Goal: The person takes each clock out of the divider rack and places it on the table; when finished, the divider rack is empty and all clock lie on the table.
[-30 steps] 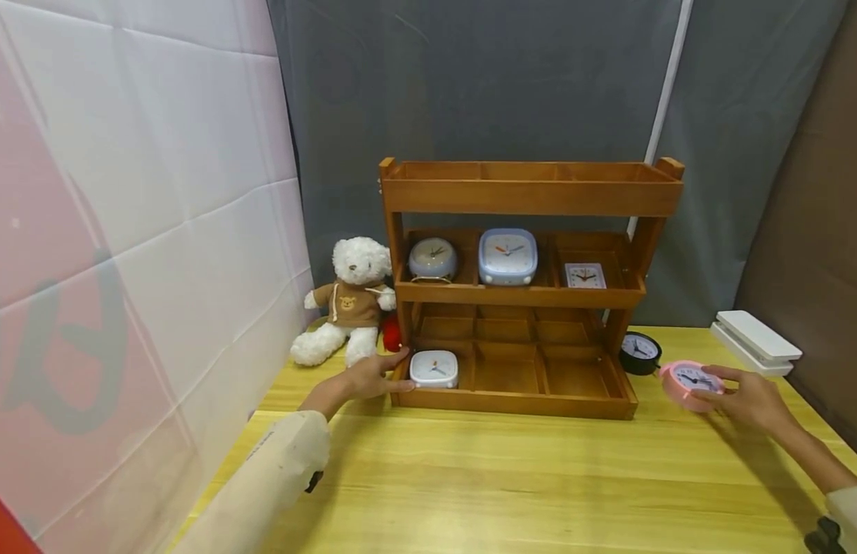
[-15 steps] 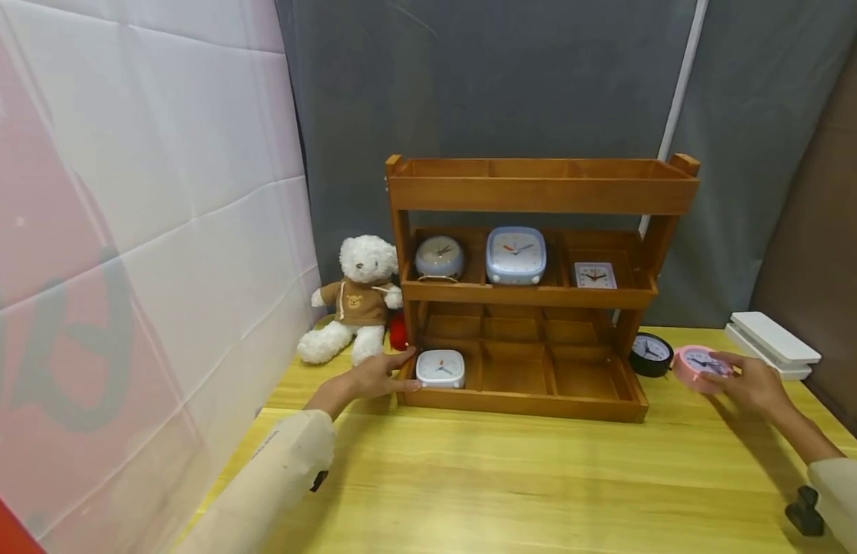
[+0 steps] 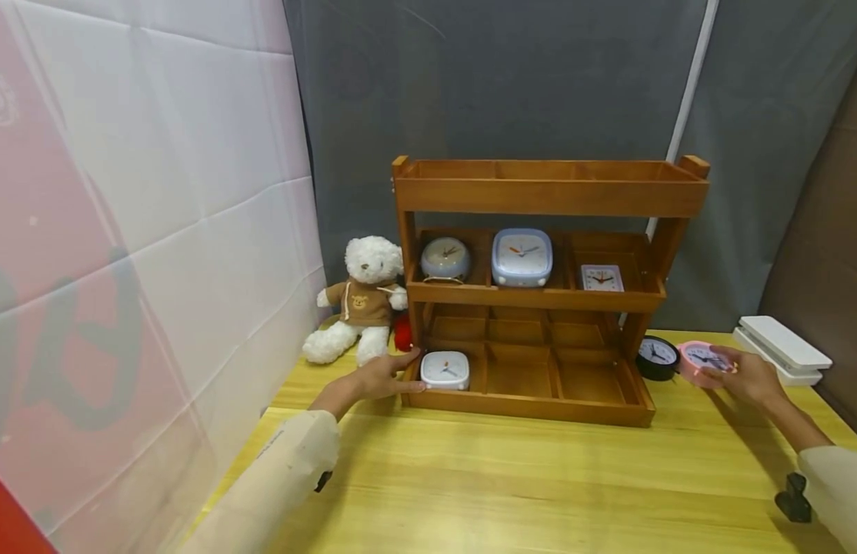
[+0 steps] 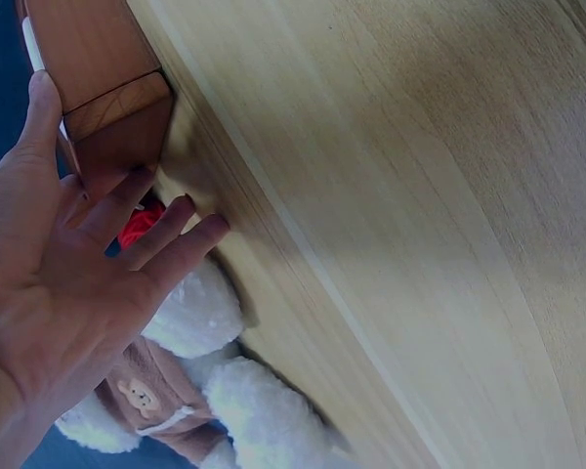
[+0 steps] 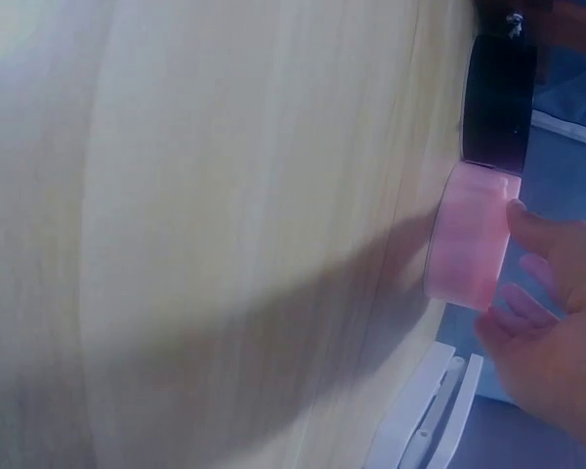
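Note:
A pink round alarm clock (image 3: 702, 363) lies face up on the table, touching the black round clock (image 3: 657, 357) beside it. My right hand (image 3: 750, 377) pinches its right side between thumb and fingers; the right wrist view shows the pink clock (image 5: 472, 234) with its side against the tabletop. My left hand (image 3: 373, 378) rests at the lower left corner of the wooden rack (image 3: 498, 404). In the left wrist view the left hand (image 4: 88, 274) has its fingers extended, thumb by the rack's front. A white clock (image 3: 445, 371) stands in the compartment next to it.
A round clock (image 3: 445, 258), a blue clock (image 3: 521, 258) and a small square clock (image 3: 601, 278) stand on the middle shelf. A white teddy bear (image 3: 368, 300) and a red object (image 3: 403, 332) are left of the rack. White boxlike objects (image 3: 781, 346) lie at the right.
My right hand has moved the pink clock back and set it down against the black clock. My left hand has stayed at the rack's corner. The head view has shifted slightly left.

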A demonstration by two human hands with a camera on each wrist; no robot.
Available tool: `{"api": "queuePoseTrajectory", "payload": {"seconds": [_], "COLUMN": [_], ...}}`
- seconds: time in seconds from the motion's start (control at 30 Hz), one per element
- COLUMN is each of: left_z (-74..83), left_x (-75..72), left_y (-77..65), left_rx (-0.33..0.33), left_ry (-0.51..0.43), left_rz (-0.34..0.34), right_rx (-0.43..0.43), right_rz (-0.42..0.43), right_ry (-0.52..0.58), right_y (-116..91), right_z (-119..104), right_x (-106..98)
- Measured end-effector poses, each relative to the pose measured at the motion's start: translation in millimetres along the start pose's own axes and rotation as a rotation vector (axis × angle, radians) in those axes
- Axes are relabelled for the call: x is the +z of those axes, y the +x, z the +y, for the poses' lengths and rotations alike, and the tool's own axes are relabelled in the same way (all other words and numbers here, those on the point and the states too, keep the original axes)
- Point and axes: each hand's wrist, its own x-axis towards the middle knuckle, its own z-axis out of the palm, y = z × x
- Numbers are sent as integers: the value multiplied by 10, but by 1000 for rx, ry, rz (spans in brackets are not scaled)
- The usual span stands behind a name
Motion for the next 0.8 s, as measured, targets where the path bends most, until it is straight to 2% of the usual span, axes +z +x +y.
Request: {"api": "queuePoseTrajectory", "payload": {"seconds": [0.17, 0.27, 0.47, 0.8], "left_z": [34, 45, 29, 11], "left_x": [-12, -21, -17, 1], "left_y": [-7, -18, -15, 3], "left_rx": [-7, -10, -14, -20], "left_ry": [5, 14, 13, 26], "left_rz": [-2, 1, 2, 4], "right_rx": [19, -8, -115, -231], "right_rz": [-1, 18, 94, 153], "right_ry": [26, 36, 32, 75], "right_y": [-26, -27, -29, -187], "right_z": [-66, -134, -238, -525], "right_x": [-17, -14, 40, 107]}}
